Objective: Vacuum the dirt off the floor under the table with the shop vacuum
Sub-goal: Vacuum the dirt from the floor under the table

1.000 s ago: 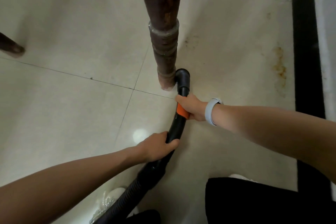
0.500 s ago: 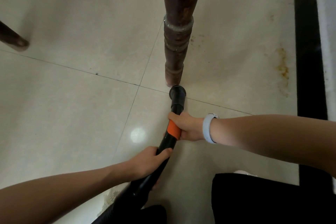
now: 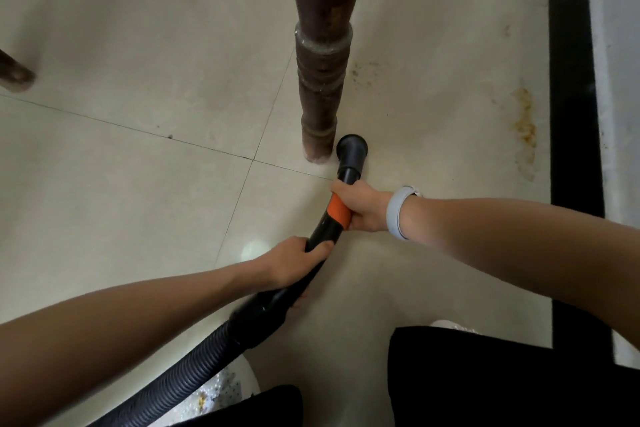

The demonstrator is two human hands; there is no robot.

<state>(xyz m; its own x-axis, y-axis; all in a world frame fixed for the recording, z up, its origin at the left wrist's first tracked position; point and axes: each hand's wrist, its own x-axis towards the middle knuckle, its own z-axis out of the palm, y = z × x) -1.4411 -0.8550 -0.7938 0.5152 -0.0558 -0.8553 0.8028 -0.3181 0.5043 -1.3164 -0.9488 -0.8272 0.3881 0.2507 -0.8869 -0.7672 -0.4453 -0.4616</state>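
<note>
So I'm watching the right hand [image 3: 363,206] wrapping its grip around the smooth black wand [image 3: 325,229], fingers curling over the orange band [image 3: 338,211] near the front. The left hand [image 3: 291,265] is clamping its own grip further back on the same tube, just ahead of the fat glossy cuff [image 3: 263,317] where the ribbed, corrugated hose [image 3: 173,381] is plugging in. Out front the wand is flaring into a round, matte black nozzle [image 3: 351,149], sitting down at the floor [image 3: 138,201] just beside the foot of the bench leg [image 3: 320,80], a turned dark wood post with ringed grooves and a scuffed, pale bottom. The floor is glossy cream tile with thin dark grout lines, and rusty brown stains [image 3: 524,121] are showing off to the right, near a black strip [image 3: 571,114]. A pale wristband [image 3: 396,215] is sitting on the right wrist.
</note>
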